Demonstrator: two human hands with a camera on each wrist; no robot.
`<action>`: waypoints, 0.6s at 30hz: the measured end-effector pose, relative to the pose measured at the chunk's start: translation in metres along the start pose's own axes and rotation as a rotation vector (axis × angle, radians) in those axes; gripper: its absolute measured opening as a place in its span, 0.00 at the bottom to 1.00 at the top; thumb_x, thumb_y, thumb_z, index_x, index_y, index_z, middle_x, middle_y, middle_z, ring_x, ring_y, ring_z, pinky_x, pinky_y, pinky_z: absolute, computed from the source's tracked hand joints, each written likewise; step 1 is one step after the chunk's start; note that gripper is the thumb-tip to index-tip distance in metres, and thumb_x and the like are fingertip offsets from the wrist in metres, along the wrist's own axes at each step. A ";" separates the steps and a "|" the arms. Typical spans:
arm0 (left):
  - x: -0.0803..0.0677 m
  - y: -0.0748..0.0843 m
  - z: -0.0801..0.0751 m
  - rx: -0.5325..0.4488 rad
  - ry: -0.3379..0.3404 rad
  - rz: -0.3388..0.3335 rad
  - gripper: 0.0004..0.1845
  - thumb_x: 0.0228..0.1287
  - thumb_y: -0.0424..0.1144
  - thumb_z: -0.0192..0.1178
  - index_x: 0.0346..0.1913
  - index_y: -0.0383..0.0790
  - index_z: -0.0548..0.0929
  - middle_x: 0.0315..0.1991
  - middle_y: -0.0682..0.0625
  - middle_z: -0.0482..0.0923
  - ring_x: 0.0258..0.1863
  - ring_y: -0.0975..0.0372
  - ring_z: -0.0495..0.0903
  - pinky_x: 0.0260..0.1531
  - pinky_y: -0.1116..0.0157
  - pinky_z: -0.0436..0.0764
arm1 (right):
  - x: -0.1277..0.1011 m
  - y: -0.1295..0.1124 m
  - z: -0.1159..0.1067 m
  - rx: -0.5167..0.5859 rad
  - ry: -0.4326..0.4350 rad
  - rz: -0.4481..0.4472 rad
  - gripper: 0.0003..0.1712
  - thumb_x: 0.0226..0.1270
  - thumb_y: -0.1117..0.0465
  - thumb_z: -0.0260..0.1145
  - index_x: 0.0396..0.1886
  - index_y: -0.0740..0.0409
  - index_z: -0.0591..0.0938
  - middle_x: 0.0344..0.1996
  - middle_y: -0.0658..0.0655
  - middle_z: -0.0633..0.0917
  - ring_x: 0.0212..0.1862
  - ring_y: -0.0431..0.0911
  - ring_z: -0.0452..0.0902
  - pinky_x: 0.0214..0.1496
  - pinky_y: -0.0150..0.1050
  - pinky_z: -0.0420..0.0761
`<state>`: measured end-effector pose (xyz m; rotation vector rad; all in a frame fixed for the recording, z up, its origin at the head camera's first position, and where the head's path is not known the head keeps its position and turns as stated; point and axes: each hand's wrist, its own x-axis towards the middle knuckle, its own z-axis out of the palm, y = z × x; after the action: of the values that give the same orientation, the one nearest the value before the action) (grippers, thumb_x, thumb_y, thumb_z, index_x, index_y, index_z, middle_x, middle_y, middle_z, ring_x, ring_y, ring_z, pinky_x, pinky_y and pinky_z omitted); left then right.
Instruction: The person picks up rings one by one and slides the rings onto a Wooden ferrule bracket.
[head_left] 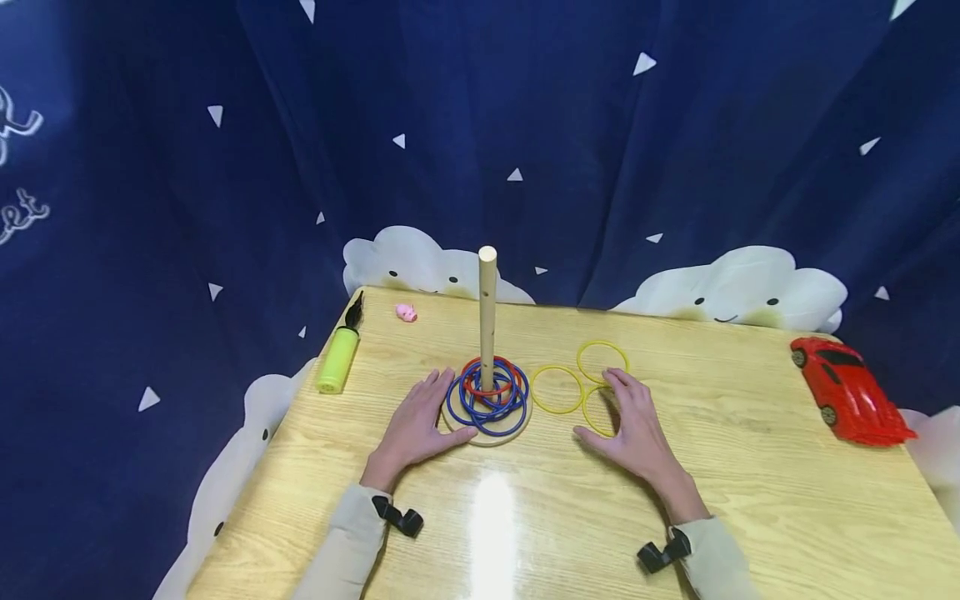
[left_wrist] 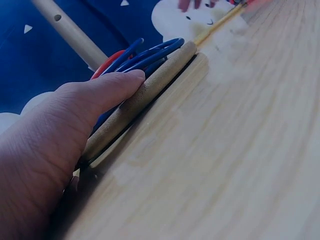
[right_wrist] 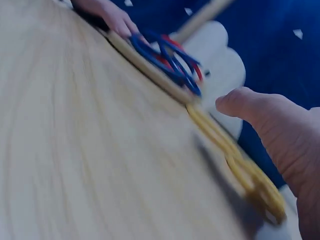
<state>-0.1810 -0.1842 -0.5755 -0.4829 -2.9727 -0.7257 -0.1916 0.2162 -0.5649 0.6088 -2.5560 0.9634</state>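
A wooden ring-toss stand has an upright post (head_left: 487, 321) on a round base (head_left: 491, 442). Blue rings (head_left: 495, 434) and red rings (head_left: 513, 364) lie in a loose pile around the post's foot. My left hand (head_left: 412, 427) holds the base at its left side; in the left wrist view the thumb (left_wrist: 112, 91) rests over the rim. Right of the stand, several yellow rings (head_left: 557, 413) lie flat on the table. My right hand (head_left: 636, 423) is spread above the nearest one, partly hiding it, thumb apart from the fingers. In the right wrist view the thumb (right_wrist: 245, 104) touches nothing.
A yellow-green hand pump (head_left: 339, 360) with a black tip lies at the table's left edge. A small pink pig toy (head_left: 406, 312) sits near the back edge. Far right stands a red toy car (head_left: 851, 392). A dark blue curtain (head_left: 480, 100) hangs behind the wooden table (head_left: 750, 433).
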 end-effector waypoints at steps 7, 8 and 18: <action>-0.001 0.000 0.001 0.005 0.010 0.017 0.63 0.57 0.81 0.58 0.85 0.44 0.52 0.84 0.47 0.54 0.84 0.53 0.49 0.82 0.52 0.50 | -0.021 0.029 -0.011 -0.006 -0.002 0.101 0.65 0.42 0.43 0.87 0.77 0.67 0.67 0.73 0.70 0.67 0.72 0.69 0.60 0.65 0.69 0.66; -0.001 -0.001 0.001 0.008 0.008 0.017 0.63 0.57 0.81 0.57 0.85 0.44 0.52 0.84 0.47 0.53 0.84 0.54 0.49 0.82 0.52 0.50 | -0.023 0.031 -0.011 -0.020 -0.008 0.109 0.66 0.43 0.42 0.87 0.77 0.67 0.66 0.73 0.70 0.67 0.72 0.69 0.60 0.66 0.69 0.66; -0.001 0.000 0.000 -0.007 0.030 0.031 0.63 0.58 0.80 0.59 0.85 0.43 0.54 0.83 0.44 0.56 0.83 0.51 0.52 0.82 0.49 0.53 | -0.022 0.026 -0.011 -0.144 -0.014 0.206 0.60 0.49 0.34 0.81 0.70 0.72 0.73 0.68 0.72 0.71 0.66 0.72 0.63 0.64 0.69 0.64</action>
<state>-0.1799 -0.1848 -0.5756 -0.5134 -2.9293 -0.7337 -0.1843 0.2471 -0.5815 0.3188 -2.7111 0.8303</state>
